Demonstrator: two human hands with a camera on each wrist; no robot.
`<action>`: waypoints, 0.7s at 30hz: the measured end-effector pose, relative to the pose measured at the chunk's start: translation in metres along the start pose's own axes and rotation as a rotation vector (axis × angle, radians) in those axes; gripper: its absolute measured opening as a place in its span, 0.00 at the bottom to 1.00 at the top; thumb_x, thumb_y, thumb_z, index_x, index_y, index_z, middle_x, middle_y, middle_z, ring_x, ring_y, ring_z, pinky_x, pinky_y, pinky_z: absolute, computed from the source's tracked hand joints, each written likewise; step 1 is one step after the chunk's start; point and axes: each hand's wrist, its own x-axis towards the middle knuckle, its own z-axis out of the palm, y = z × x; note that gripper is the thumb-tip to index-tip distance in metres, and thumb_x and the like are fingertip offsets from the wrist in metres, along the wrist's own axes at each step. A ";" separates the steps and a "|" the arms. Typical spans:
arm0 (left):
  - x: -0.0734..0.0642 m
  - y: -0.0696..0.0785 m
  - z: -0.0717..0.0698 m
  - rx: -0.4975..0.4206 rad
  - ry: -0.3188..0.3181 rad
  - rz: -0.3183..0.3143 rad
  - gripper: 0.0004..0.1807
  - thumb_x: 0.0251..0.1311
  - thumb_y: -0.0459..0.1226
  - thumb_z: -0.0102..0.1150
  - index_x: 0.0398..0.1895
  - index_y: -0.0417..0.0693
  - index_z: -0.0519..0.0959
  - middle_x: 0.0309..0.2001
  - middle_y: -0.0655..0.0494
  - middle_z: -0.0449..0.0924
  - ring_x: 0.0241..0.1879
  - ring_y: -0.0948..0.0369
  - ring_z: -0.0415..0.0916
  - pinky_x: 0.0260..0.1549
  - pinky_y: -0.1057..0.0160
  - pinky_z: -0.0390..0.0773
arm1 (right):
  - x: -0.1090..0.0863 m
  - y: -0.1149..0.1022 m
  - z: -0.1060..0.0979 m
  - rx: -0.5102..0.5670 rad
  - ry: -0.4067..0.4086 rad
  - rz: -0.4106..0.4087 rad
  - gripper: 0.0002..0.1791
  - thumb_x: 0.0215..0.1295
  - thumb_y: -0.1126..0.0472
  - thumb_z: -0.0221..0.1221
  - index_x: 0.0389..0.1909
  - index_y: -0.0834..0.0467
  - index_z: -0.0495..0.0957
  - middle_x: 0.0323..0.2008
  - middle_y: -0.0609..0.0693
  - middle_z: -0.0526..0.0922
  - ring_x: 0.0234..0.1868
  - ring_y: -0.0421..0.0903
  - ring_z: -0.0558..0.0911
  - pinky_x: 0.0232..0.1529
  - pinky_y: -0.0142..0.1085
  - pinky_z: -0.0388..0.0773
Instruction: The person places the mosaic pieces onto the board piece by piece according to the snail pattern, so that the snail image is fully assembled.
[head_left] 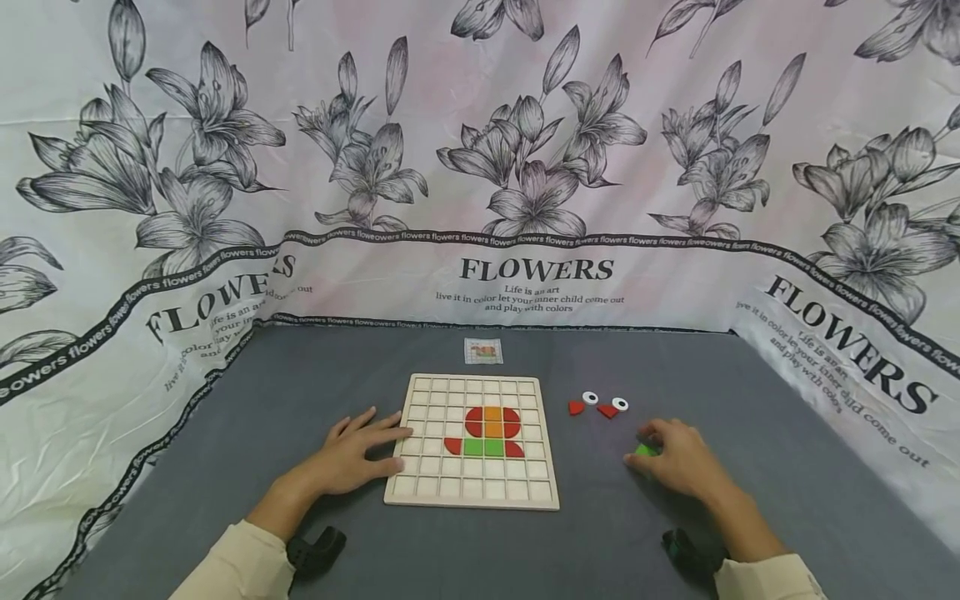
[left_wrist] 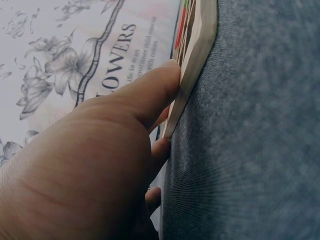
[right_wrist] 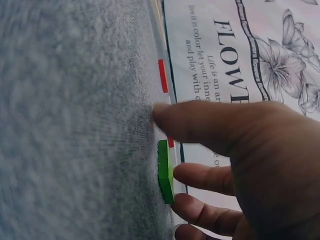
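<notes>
A wooden grid board (head_left: 435, 492) lies flat, with red, orange (head_left: 492, 422) and green (head_left: 483, 447) tiles set in its cells. My left hand (head_left: 348, 454) rests at the board's left edge, fingers spread, with thumb and fingertips touching the rim (left_wrist: 192, 75). To the right of the board, my right hand (head_left: 682, 458) is over a loose green tile (head_left: 647, 450). In the right wrist view, the fingertips touch or nearly touch that green tile (right_wrist: 165, 172), which lies on the cloth. The thumb stands apart from it. The hand partly hides the tile in the head view.
Two loose red tiles (head_left: 576, 407) (head_left: 607, 411) and two white-and-black eye discs (head_left: 590, 398) (head_left: 619, 404) lie between the board and my right hand. Behind the board is a small picture card (head_left: 483, 351). Flower-printed curtains (head_left: 540, 200) enclose the grey cloth (head_left: 360, 358).
</notes>
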 end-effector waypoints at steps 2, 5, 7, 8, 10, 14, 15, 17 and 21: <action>0.000 0.000 0.000 -0.005 0.004 0.002 0.30 0.64 0.55 0.57 0.67 0.56 0.72 0.72 0.49 0.57 0.72 0.41 0.38 0.62 0.36 0.31 | 0.000 0.002 0.000 -0.006 -0.013 0.004 0.27 0.51 0.51 0.72 0.44 0.68 0.79 0.37 0.59 0.79 0.41 0.60 0.77 0.40 0.56 0.73; 0.001 0.000 0.001 -0.004 0.006 0.005 0.30 0.64 0.55 0.57 0.67 0.55 0.72 0.72 0.49 0.58 0.72 0.41 0.38 0.62 0.36 0.31 | -0.001 0.004 0.000 -0.007 -0.016 0.013 0.26 0.51 0.51 0.72 0.43 0.68 0.79 0.37 0.59 0.78 0.41 0.60 0.77 0.40 0.56 0.73; 0.001 0.000 0.002 -0.006 0.004 0.008 0.31 0.64 0.55 0.57 0.67 0.55 0.72 0.72 0.49 0.57 0.72 0.40 0.38 0.62 0.36 0.31 | -0.002 0.005 0.000 -0.010 -0.014 0.018 0.24 0.51 0.53 0.71 0.41 0.67 0.79 0.36 0.58 0.78 0.40 0.59 0.77 0.39 0.55 0.73; 0.001 -0.001 0.002 -0.007 0.003 0.009 0.31 0.64 0.56 0.57 0.67 0.55 0.72 0.72 0.49 0.57 0.72 0.40 0.38 0.62 0.36 0.31 | -0.001 0.005 0.001 -0.011 -0.014 0.018 0.22 0.52 0.54 0.71 0.40 0.66 0.79 0.36 0.57 0.78 0.40 0.58 0.77 0.39 0.54 0.74; 0.001 -0.002 0.002 -0.008 0.006 0.013 0.31 0.64 0.56 0.56 0.68 0.54 0.72 0.72 0.49 0.57 0.72 0.40 0.38 0.62 0.36 0.31 | -0.001 0.005 0.001 -0.009 -0.011 0.009 0.18 0.53 0.56 0.71 0.38 0.64 0.80 0.35 0.54 0.78 0.38 0.55 0.77 0.37 0.53 0.74; 0.002 -0.003 0.001 -0.006 0.018 0.015 0.31 0.64 0.56 0.57 0.67 0.54 0.72 0.72 0.49 0.57 0.72 0.40 0.38 0.62 0.36 0.31 | -0.001 0.004 0.002 -0.005 0.000 -0.025 0.10 0.56 0.59 0.69 0.34 0.61 0.81 0.32 0.50 0.77 0.35 0.51 0.76 0.35 0.50 0.73; 0.002 -0.003 0.002 -0.006 0.019 0.015 0.31 0.64 0.56 0.57 0.67 0.54 0.72 0.72 0.49 0.57 0.72 0.40 0.38 0.62 0.36 0.31 | -0.002 0.004 0.002 -0.002 -0.002 -0.033 0.10 0.56 0.60 0.69 0.34 0.60 0.81 0.32 0.50 0.77 0.35 0.50 0.76 0.34 0.50 0.73; 0.002 -0.002 0.002 -0.006 0.016 0.013 0.31 0.64 0.56 0.57 0.67 0.54 0.72 0.72 0.49 0.57 0.72 0.40 0.38 0.62 0.36 0.31 | -0.002 0.003 0.002 -0.002 -0.004 -0.046 0.09 0.57 0.60 0.68 0.34 0.60 0.81 0.32 0.50 0.77 0.34 0.50 0.76 0.34 0.49 0.73; 0.002 -0.002 0.003 -0.010 0.004 0.008 0.31 0.64 0.56 0.57 0.67 0.55 0.72 0.72 0.49 0.58 0.72 0.40 0.38 0.62 0.36 0.31 | -0.003 0.002 0.004 -0.003 -0.001 -0.062 0.09 0.59 0.60 0.68 0.36 0.61 0.81 0.32 0.49 0.76 0.33 0.49 0.76 0.33 0.49 0.74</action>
